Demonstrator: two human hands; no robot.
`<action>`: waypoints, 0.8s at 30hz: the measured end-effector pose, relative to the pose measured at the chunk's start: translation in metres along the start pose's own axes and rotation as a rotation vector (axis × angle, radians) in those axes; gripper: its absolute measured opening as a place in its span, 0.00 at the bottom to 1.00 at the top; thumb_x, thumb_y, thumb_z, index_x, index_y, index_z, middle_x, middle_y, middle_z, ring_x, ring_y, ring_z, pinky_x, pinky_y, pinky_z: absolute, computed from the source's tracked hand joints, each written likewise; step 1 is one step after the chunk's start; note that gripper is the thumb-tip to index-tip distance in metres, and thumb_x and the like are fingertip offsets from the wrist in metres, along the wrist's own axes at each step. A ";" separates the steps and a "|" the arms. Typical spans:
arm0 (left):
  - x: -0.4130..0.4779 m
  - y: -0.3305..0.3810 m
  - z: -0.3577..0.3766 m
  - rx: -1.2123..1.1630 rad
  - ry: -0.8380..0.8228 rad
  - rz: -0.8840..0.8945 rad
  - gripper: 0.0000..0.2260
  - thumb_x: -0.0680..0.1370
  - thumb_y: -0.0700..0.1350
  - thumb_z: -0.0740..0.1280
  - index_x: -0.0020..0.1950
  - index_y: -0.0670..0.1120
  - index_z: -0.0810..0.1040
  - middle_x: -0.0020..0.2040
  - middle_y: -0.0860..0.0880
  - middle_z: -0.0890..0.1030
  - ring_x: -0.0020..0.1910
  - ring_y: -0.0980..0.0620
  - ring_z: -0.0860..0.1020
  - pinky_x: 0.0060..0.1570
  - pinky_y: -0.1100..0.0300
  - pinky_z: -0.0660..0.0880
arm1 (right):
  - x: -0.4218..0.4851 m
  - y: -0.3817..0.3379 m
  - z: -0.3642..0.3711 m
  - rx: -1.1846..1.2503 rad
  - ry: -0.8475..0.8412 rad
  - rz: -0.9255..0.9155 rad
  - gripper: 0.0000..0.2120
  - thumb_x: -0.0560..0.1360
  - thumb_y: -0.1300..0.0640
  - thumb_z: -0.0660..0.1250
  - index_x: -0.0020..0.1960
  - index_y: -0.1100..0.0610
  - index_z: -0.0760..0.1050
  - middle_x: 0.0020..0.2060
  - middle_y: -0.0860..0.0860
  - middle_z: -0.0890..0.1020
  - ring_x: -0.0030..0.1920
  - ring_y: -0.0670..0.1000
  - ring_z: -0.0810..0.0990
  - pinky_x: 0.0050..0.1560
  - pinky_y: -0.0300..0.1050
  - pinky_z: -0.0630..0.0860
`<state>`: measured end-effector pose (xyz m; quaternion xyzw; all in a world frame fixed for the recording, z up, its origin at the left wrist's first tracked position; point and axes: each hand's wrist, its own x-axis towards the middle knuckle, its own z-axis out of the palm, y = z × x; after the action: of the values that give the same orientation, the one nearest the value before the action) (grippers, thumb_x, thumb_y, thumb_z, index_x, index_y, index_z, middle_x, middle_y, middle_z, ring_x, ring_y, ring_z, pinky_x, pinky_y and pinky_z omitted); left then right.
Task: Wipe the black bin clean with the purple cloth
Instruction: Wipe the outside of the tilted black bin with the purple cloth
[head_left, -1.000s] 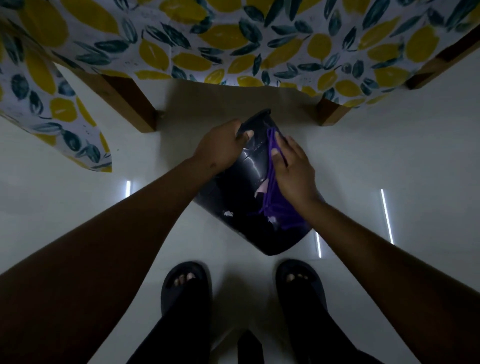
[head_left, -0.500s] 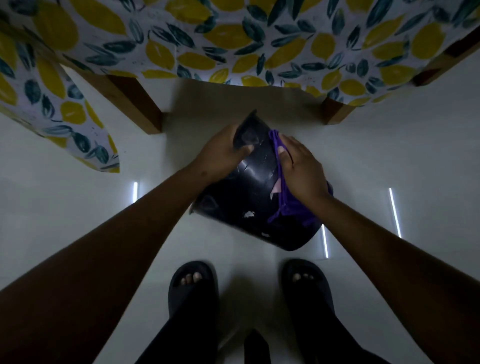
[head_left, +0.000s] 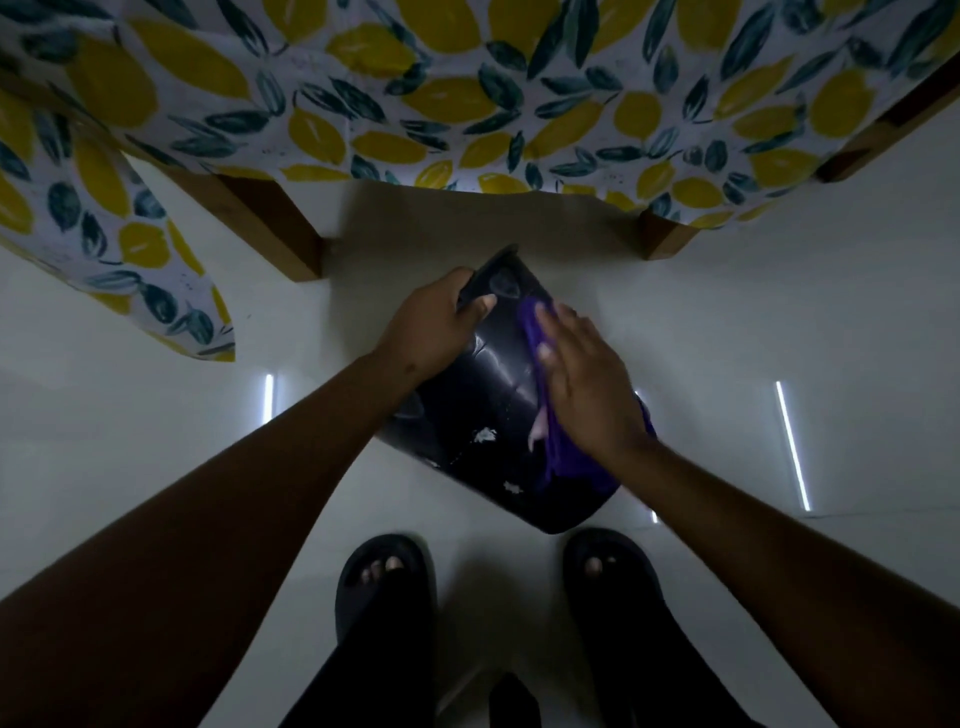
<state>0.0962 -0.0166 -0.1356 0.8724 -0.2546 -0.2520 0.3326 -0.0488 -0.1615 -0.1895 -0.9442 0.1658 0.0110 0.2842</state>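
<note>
Black bin (head_left: 488, 384), centre of frame, lying tilted over the pale floor (head_left: 779, 322), just below the lemon-print desk cloth (head_left: 467, 104). Its inside is turned from view, so I cannot tell what it contains. White flecks (head_left: 485, 434) mark its outer wall. My left hand (head_left: 431, 327) grips the bin's upper end, thumb on the wall. My right hand (head_left: 587, 395) presses the purple cloth (head_left: 571, 467) flat against the wall, fingers straight and spread. Compared with half a second ago, those fingers have uncurled, and the bin's lower end sits lower in frame, nearer my sandals (head_left: 384, 582).
</note>
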 end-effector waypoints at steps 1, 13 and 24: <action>-0.002 -0.001 0.000 0.000 0.010 0.000 0.12 0.80 0.51 0.62 0.56 0.44 0.75 0.48 0.44 0.82 0.47 0.45 0.79 0.45 0.55 0.73 | 0.018 0.006 0.000 0.118 -0.023 0.133 0.26 0.81 0.42 0.45 0.76 0.48 0.61 0.74 0.51 0.67 0.74 0.53 0.66 0.73 0.54 0.64; 0.001 -0.006 0.001 -0.023 0.030 -0.016 0.12 0.80 0.51 0.61 0.57 0.44 0.75 0.50 0.44 0.81 0.49 0.45 0.79 0.49 0.53 0.74 | -0.009 -0.014 -0.002 -0.066 -0.009 -0.097 0.24 0.83 0.47 0.48 0.78 0.47 0.56 0.78 0.48 0.60 0.77 0.53 0.57 0.75 0.52 0.57; 0.006 -0.007 0.007 0.064 0.066 -0.048 0.12 0.81 0.52 0.59 0.52 0.45 0.74 0.41 0.46 0.77 0.41 0.45 0.75 0.39 0.57 0.66 | -0.053 -0.037 0.007 -0.149 -0.035 -0.093 0.25 0.82 0.48 0.48 0.78 0.45 0.51 0.79 0.47 0.54 0.79 0.53 0.49 0.75 0.54 0.49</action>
<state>0.0980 -0.0188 -0.1469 0.8962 -0.2305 -0.2228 0.3068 -0.0867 -0.1120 -0.1693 -0.9691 0.1154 0.0263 0.2164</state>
